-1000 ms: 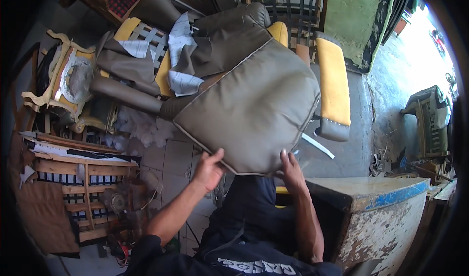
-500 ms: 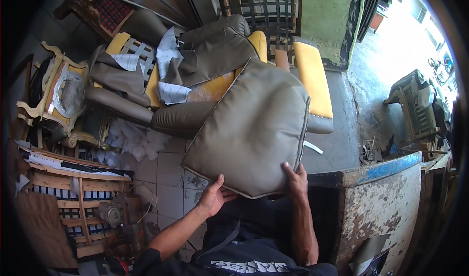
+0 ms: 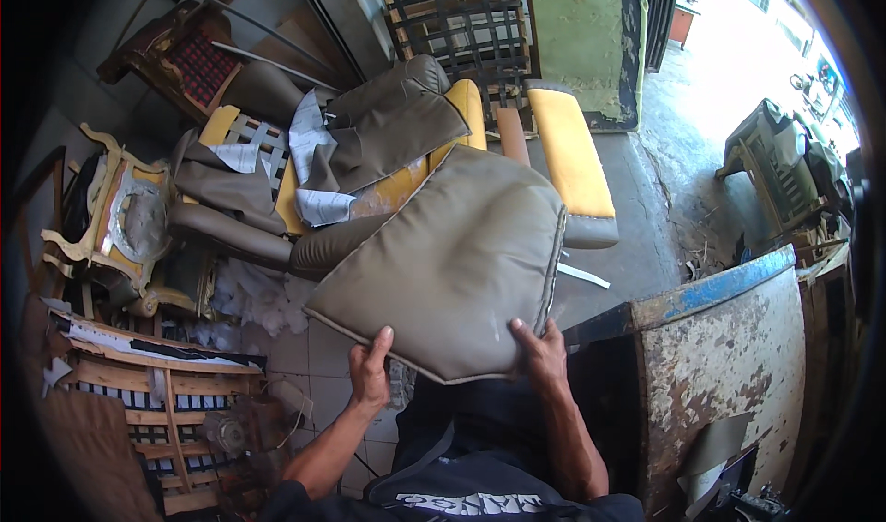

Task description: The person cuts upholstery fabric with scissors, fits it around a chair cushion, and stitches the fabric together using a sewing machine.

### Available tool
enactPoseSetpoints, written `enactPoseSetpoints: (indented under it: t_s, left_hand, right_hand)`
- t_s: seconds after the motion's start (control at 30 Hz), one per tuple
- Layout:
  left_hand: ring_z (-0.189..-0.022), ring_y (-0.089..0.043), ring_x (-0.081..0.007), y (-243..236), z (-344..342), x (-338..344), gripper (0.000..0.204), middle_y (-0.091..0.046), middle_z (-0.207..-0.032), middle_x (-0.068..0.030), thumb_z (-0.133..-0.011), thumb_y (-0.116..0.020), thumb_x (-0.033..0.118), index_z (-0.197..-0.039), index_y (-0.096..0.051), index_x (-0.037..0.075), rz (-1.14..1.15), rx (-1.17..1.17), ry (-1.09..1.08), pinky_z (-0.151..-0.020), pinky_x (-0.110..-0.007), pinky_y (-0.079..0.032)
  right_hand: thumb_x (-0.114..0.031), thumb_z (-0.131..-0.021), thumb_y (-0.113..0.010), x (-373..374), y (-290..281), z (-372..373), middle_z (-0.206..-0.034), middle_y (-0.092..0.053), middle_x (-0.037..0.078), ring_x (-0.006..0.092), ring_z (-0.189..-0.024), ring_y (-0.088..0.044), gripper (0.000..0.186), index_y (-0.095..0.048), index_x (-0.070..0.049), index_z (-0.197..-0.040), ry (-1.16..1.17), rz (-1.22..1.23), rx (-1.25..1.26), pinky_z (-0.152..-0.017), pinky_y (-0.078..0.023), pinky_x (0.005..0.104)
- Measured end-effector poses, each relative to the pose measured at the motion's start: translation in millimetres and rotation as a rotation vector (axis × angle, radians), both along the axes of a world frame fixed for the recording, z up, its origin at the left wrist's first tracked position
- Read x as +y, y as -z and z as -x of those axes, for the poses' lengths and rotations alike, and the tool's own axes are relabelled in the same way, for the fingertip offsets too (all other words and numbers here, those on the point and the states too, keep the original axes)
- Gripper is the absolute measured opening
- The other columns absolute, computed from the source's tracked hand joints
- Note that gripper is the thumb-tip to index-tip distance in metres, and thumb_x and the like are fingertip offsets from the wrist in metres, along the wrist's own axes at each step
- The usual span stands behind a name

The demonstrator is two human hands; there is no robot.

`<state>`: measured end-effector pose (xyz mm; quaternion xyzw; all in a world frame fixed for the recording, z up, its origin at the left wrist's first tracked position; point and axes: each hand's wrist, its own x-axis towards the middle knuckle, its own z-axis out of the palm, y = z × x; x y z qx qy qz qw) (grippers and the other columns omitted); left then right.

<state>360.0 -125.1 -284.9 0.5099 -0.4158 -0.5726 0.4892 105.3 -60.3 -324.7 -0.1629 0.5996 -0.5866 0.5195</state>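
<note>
A large grey-brown leather-like cushion (image 3: 452, 264) with a piped seam is held out before me. My left hand (image 3: 371, 370) grips its near left edge, thumb on top and fingers beneath. On the near right edge, my right hand (image 3: 543, 360) pinches it the same way, the fingers hidden underneath. Beyond the cushion's far side is a partly covered sofa frame with yellow foam (image 3: 438, 157). Loose grey-brown covers (image 3: 392, 148) with white backing lie across it, and a padded grey-brown arm (image 3: 231, 231) runs along its near side.
A yellow-topped padded piece (image 3: 572, 153) stands right of the sofa. White stuffing (image 3: 258, 300) lies on the tiled floor. At my right is a worn, paint-flaked bench (image 3: 720, 337); at left, an ornate chair frame (image 3: 115, 213) and a wooden slatted frame (image 3: 171, 411).
The cushion has shifted left and slightly nearer me. My left hand has moved left along with it and now closes over the edge; my right hand keeps its hold.
</note>
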Motion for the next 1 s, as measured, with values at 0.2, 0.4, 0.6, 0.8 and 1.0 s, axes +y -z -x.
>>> enactPoseSetpoints:
  t_s: [0.2, 0.4, 0.6, 0.8, 1.0]
  left_hand:
    - [-0.099, -0.063, -0.0179, -68.5, -13.3, -32.2, 0.035, -0.069, -0.106, -0.0096, -0.090, -0.066, 0.024, -0.112, -0.068, -0.004, 0.350, -0.308, -0.039, -0.089, -0.034, -0.049]
    - [-0.079, -0.065, -0.0170, -173.4, -7.6, -89.3, 0.034, -0.070, -0.093, -0.0087, -0.083, -0.069, 0.019, -0.109, -0.069, -0.003, 0.476, -0.209, 0.204, -0.074, -0.032, -0.054]
    - [-0.084, -0.068, -0.0204, -253.5, 3.2, -179.2, 0.028, -0.069, -0.095, -0.0117, -0.092, -0.064, 0.026, -0.105, -0.066, 0.002, 0.598, 0.025, 0.797, -0.076, -0.032, -0.057]
    - [-0.079, -0.065, -0.0149, -394.6, 68.0, -220.3, 0.024, -0.067, -0.093, -0.0054, -0.104, -0.053, 0.024, -0.113, -0.067, 0.006, 0.114, 0.321, 1.551, -0.070, -0.030, -0.056]
    - [-0.083, -0.065, -0.0155, -387.0, 76.9, -258.6, 0.024, -0.067, -0.094, -0.0047, -0.103, -0.055, 0.028, -0.108, -0.064, 0.007, 0.566, -0.003, 0.852, -0.071, -0.034, -0.054]
  right_hand:
    - [-0.039, -0.095, -0.075, 33.1, -25.8, -19.5, -0.102, -0.072, 0.019, 0.0252, -0.083, -0.074, 0.060, -0.056, 0.008, -0.129, -0.388, -0.082, -0.277, -0.077, -0.062, 0.0348]
    - [-0.038, -0.099, -0.070, 36.7, -17.8, 4.9, -0.100, -0.075, 0.013, 0.0262, -0.096, -0.073, 0.046, -0.066, 0.001, -0.123, -0.734, 0.242, 0.495, -0.083, -0.057, 0.0386]
    - [-0.035, -0.100, -0.069, -16.7, 95.5, 81.5, -0.144, -0.054, 0.024, 0.0321, -0.134, -0.053, 0.069, -0.039, -0.002, -0.153, 0.102, 0.143, 0.368, -0.104, -0.049, 0.0417]
    - [-0.048, -0.105, -0.054, -54.8, 89.1, 72.4, -0.149, -0.053, 0.015, 0.0286, -0.136, -0.051, 0.068, -0.038, -0.004, -0.154, 0.091, 0.372, -0.101, -0.109, -0.044, 0.0457]
    - [-0.045, -0.104, -0.056, -88.1, 108.8, 93.5, -0.149, -0.052, 0.011, 0.0290, -0.134, -0.052, 0.062, -0.042, -0.007, -0.151, 0.218, 0.623, -0.679, -0.113, -0.043, 0.0478]
